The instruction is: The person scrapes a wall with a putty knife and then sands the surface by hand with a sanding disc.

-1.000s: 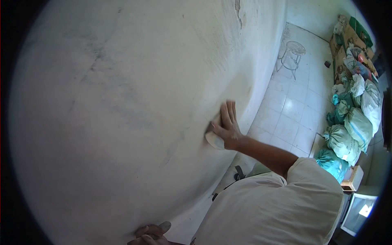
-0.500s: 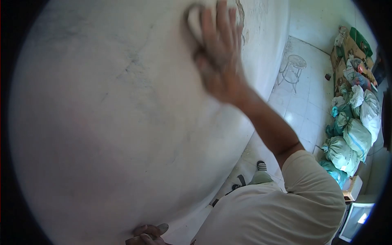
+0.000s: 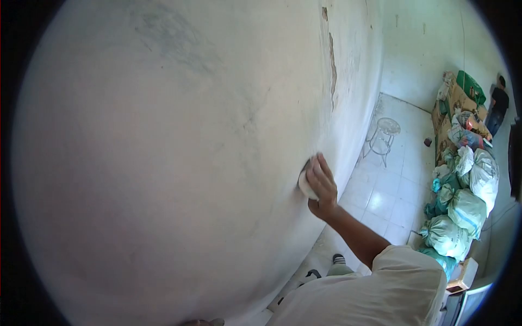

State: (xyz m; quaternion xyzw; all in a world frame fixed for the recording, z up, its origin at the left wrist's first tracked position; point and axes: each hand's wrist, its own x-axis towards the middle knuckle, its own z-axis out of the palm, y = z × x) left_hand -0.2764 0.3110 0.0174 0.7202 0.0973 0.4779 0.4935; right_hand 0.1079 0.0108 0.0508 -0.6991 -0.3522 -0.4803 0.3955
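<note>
My right hand (image 3: 322,185) is closed around a whitish, rounded pad with a dark edge (image 3: 306,187). The pad lies against the pale wall (image 3: 163,179), low down on its right side. Its exact kind is not clear, since the fingers cover part of it. Only a sliver of my left hand (image 3: 204,323) shows at the bottom edge, next to the wall; most of its fingers are out of frame. Grey smudges mark the wall's upper part, and a long strip of chipped plaster (image 3: 333,70) runs above my right hand.
A round metal stool (image 3: 388,127) stands on the white tiled floor (image 3: 380,204). Several stuffed sacks (image 3: 467,212) and cardboard boxes are heaped along the right. Another person (image 3: 498,106) is at the far right. A wooden box (image 3: 463,275) sits at the lower right.
My right hand has moved down and to the right along the wall with the pad. My left hand has mostly slipped below the frame. The view has tilted upward.
</note>
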